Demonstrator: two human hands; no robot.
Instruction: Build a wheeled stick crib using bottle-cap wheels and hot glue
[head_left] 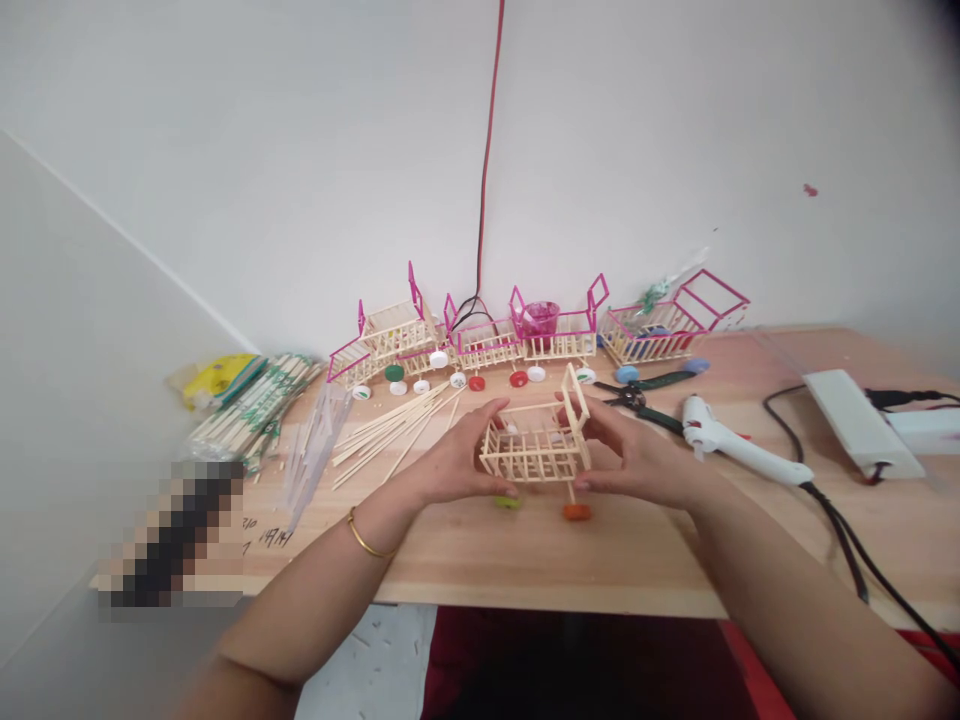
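Note:
Between both hands is a small cart built of bare wooden sticks [536,465], with a slatted basket and a raised stick frame at its right end. An orange bottle-cap wheel [577,512] and a yellow-green one [508,502] show under it. My left hand [469,455] grips the cart's left end, thumb low and fingers behind. My right hand [637,455] closes round the right end below the raised frame. The fingertips behind the cart are partly hidden.
Several carts with magenta-painted edges [487,345] line the wall. Loose sticks [397,430] and bagged sticks [259,405] lie left. To the right are green-handled pliers [637,400], a white glue gun [742,445] with its cable, and a white power box [862,425].

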